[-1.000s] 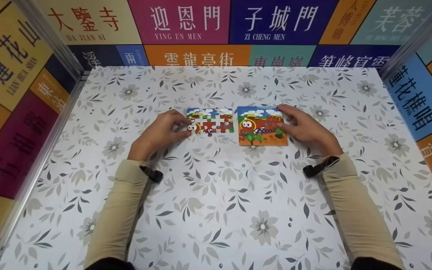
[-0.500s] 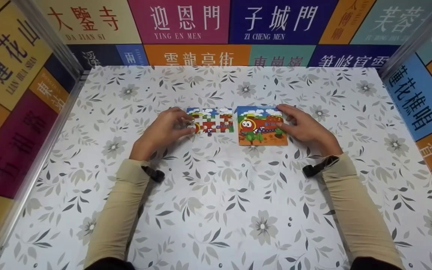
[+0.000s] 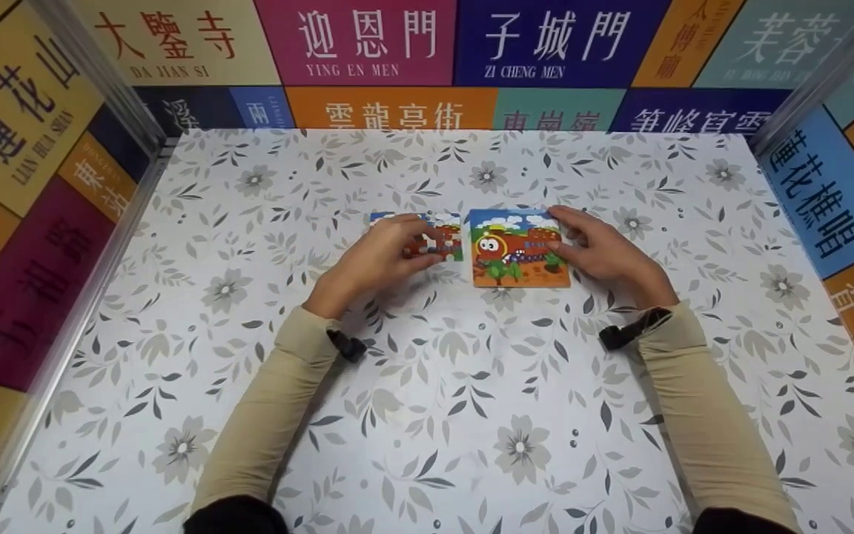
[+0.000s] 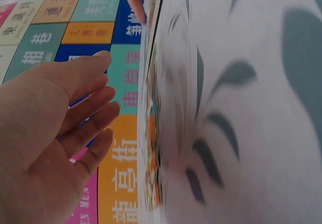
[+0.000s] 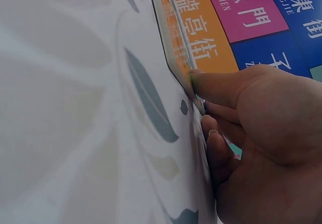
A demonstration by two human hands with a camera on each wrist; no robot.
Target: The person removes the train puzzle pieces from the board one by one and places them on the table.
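Observation:
A square picture board point(image 3: 510, 256) with a red cartoon train lies on the table. My right hand point(image 3: 596, 248) holds it at its right edge, thumb on the printed face and fingers along the edge; the board's edge point(image 5: 173, 48) shows beneath the thumb in the right wrist view. To its left are small jigsaw pieces point(image 3: 451, 239) with a matching train scene, laid together with gaps between some. My left hand point(image 3: 379, 256) is over these pieces and hides their left part. In the left wrist view the left hand's fingers point(image 4: 90, 110) are relaxed, nothing between them, above the thin row of pieces.
The table is covered in white cloth point(image 3: 427, 415) printed with grey flowers and leaves. Colourful panels point(image 3: 368, 44) with large Chinese characters stand along its back and both sides. A dark strap point(image 3: 634, 330) sits on the right wrist.
My left hand has moved right from the left edge of the jigsaw pieces to over them, covering more of them. The right hand and the picture board have stayed in place.

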